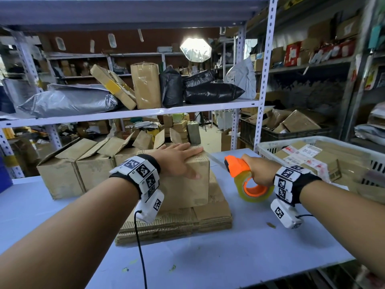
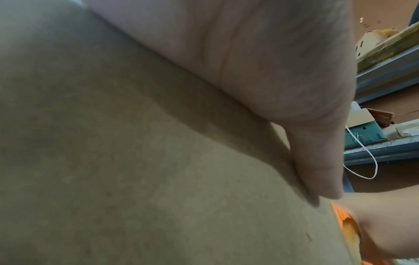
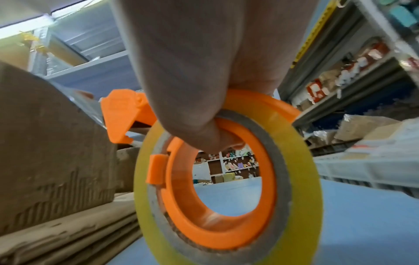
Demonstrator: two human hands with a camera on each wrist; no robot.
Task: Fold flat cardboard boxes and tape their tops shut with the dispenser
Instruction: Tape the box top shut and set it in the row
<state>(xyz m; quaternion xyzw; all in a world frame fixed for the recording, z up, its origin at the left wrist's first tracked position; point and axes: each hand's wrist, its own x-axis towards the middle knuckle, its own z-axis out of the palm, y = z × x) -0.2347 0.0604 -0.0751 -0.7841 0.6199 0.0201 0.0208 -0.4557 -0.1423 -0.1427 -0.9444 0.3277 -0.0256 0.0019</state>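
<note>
A folded-up brown cardboard box [image 1: 187, 190] stands on a stack of flat cardboard boxes [image 1: 187, 224] at the table's middle. My left hand [image 1: 179, 159] lies flat on the box's top, fingers straight, thumb down its front face [image 2: 317, 161]. My right hand [image 1: 258, 174] grips the orange tape dispenser [image 1: 237, 165] with its yellowish tape roll [image 1: 256, 192], just right of the box. A strip of clear tape [image 1: 214, 159] runs from the dispenser's head to the box's top right edge. In the right wrist view my fingers curl through the roll's orange core [image 3: 217, 215].
Several open-topped cardboard boxes [image 1: 79, 170] stand in a row at the back left. A white plastic basket [image 1: 325, 157] with labelled parcels sits at the right. Shelf uprights [image 1: 264, 80] rise behind the light blue table [image 1: 229, 257].
</note>
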